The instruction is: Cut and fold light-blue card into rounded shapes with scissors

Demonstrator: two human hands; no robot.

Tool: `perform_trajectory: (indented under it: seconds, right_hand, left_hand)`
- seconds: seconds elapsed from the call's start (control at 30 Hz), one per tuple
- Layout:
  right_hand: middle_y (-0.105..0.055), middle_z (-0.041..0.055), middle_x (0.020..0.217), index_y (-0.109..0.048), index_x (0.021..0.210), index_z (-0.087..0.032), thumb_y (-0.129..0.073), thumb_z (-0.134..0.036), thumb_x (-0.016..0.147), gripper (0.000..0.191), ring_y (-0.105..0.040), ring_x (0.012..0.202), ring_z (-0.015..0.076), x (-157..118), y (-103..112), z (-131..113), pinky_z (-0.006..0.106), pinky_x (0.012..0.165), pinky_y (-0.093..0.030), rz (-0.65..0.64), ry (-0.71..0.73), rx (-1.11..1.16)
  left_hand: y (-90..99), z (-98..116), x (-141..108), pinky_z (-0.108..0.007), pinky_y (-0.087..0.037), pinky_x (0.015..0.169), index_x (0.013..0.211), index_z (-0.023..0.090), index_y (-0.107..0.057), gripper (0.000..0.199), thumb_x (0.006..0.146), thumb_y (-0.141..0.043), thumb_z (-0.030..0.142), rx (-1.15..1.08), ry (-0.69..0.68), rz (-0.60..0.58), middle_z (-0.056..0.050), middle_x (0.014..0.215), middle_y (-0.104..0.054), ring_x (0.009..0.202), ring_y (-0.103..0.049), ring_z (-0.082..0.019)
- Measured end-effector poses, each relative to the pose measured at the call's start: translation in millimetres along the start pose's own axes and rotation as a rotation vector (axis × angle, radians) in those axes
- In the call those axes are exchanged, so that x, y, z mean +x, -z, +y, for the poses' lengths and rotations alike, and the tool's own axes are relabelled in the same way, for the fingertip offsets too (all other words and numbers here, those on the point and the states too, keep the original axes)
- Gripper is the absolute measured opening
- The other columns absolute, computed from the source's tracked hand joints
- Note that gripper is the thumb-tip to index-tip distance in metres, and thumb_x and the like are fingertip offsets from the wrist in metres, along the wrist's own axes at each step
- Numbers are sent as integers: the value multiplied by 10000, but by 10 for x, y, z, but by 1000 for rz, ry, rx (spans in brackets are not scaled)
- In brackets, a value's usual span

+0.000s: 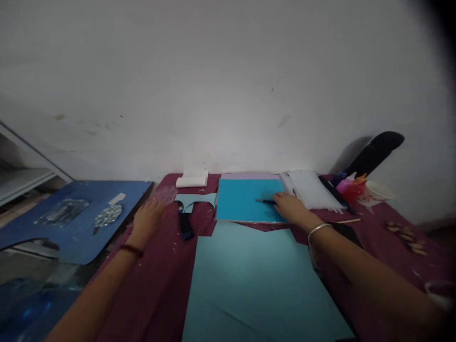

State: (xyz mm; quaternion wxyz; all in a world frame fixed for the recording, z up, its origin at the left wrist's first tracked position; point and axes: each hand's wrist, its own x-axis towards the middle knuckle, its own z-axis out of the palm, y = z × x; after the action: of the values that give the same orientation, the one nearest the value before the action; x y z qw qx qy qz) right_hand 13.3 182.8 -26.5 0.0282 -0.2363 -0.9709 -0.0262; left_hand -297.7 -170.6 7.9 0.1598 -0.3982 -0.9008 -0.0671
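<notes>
My right hand (290, 207) rests over the right edge of a bright blue sheet (242, 197), its fingers closed on the end of a thin dark pen (266, 201). The pen's tip points left. At the table's left edge, my left hand (150, 216) has its fingers at a clear, round plastic piece (166, 194) and seems to grip it; blur hides the detail. In front of me lies a large pale blue-green sheet (256, 280) with an angular cut upper edge. Between my hands is a cut-out scrap (195, 198), with a dark strap-like item (185, 225) below it.
A maroon-covered table (156, 285) stands against the wall. White slim sticks (311, 190), bottles with coloured caps (351, 187) and a paper cup (375, 191) are at right. A white roll (192, 179) sits behind. A blue side table (78, 237) holds plastic packs.
</notes>
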Motion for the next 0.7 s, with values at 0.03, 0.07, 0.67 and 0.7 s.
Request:
perform_trajectory:
  seconds: [0.03, 0.07, 0.67, 0.7]
  right_hand:
    - [-638, 190, 1046, -649, 1060, -100, -463, -112, 880, 259, -605, 988, 291, 57, -53, -13, 376, 832, -442, -18, 3, -46]
    - [-638, 196, 1030, -654, 1028, -97, -447, -94, 879, 255, -606, 967, 292, 106, -88, -28, 376, 816, -435, -24, 11, -76]
    - [-587, 85, 1029, -597, 1004, -182, -482, -186, 933, 135, -509, 933, 215, 891, 250, -2929, 314, 705, -405, 202, 862, 93]
    - [-583, 87, 1045, -591, 1026, -182, -463, -180, 941, 153, -506, 941, 210, 915, 224, -3002, 312, 714, -410, 207, 890, 97]
  left_hand:
    - [-68, -231, -149, -489, -452, 897, 916, 184, -652, 252, 857, -407, 197, 51, -26, -42, -149, 1017, -665, 1031, -593, -322]
    - [-153, -419, -292, -484, -461, 899, 908, 196, -653, 254, 846, -407, 199, 62, -52, -93, -138, 1000, -672, 1014, -603, -313]
    - [-772, -932, -763, -471, -375, 1069, 1364, 102, -403, 537, 920, -370, 403, -530, 44, 54, -185, 1363, -507, 1277, -470, -269]
    - [-777, -933, -758, -475, -374, 1070, 1377, 109, -391, 546, 924, -351, 411, -557, 53, 37, -179, 1384, -493, 1286, -464, -269]
